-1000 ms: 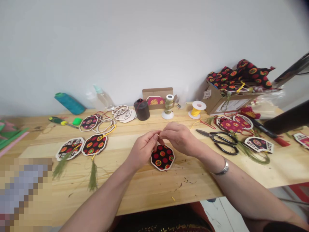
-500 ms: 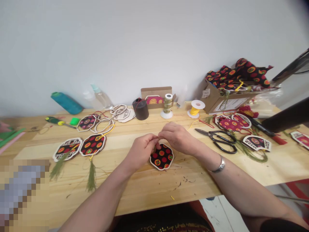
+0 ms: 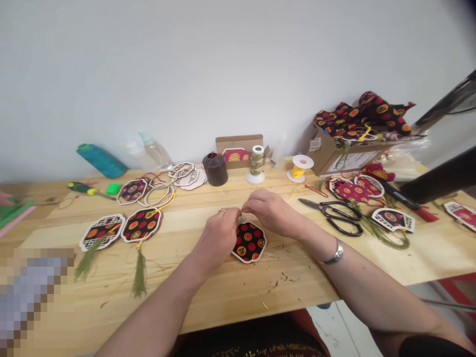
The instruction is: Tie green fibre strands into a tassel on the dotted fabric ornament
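Note:
A lobed ornament [image 3: 250, 243], black fabric with red and orange medallions in a pale wooden rim, lies flat on the table in front of me. At its top edge my left hand [image 3: 222, 232] is closed in a pinch, and a thin yellow cord [image 3: 222, 210] shows just above its fingers. My right hand [image 3: 268, 213] is pinched shut close beside the left fingertips. What its fingers hold is too small and hidden to make out. The left hand covers the ornament's upper left edge.
Tasselled ornaments [image 3: 141, 225] lie to the left. Black-handled scissors [image 3: 340, 215] rest right of my hands, near a yellow thread spool [image 3: 298, 171]. A black spool [image 3: 215, 171] and a green thread cone [image 3: 257, 163] stand behind. A cardboard box [image 3: 345, 156] holds patterned fabric.
My left hand has turned slightly, its fingers curling closer, and a bit of yellow cord now shows above it. The fingertips have parted a little. The ornament has hardly moved.

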A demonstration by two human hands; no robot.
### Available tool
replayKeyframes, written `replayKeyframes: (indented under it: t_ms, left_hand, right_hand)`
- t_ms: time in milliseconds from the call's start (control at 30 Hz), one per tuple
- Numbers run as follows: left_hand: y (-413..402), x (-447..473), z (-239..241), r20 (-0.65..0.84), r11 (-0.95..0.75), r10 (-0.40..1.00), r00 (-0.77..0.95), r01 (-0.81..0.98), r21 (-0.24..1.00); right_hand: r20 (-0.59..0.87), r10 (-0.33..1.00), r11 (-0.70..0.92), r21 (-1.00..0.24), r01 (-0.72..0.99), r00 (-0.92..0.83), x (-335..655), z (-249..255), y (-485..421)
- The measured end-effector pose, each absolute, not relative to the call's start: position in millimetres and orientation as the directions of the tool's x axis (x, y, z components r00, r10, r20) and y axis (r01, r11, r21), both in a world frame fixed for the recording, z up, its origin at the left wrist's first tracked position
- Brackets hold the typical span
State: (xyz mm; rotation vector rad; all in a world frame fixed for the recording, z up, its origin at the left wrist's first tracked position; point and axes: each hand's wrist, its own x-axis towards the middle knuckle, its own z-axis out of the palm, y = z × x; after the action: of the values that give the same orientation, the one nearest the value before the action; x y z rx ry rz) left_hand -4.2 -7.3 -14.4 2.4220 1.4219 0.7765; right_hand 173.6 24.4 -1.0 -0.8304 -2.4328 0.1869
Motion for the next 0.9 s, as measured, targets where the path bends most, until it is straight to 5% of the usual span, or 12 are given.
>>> replayKeyframes:
  t_ms: [267,533,600,700,800,900]
  left_hand:
    - [-5.6,-4.7,-3.4,0.185,-0.279,0.958,0.221,0.552,0.786]
    - [-6.7,-3.8,6.4,-0.054,0.039,0.996,0.069,0.203,0.978]
    - [-6.9,-4.1,5.6,-0.05,0.04,0.997,0.064,0.15,0.988]
    - [-7.3,-5.1,3.1,-0.035,0.027,0.997,0.063,0.113,0.993]
    - [-7.9,-6.2,1.7,-0.025,0.017,0.998,0.064,0.114,0.993]
    - [-8.4,-6.7,2.9,-0.025,0.018,0.998,0.054,0.122,0.992]
  right_hand:
    - [0.451,0.646,0.759,-0.285,0.586,-0.617,177.6,-2.6,32.3]
    - [0.489,0.659,0.633,0.049,0.772,-0.571,176.7,32.7,54.8]
    - [0.513,0.694,0.604,-0.035,0.796,-0.505,174.1,46.5,66.9]
    - [0.538,0.793,0.518,-0.347,0.782,-0.286,168.5,65.6,90.5]
    - [0.45,0.892,0.384,-0.71,0.59,-0.039,164.5,81.2,115.4]
    - [0.385,0.918,0.327,-0.868,0.374,0.091,167.4,96.9,131.6]
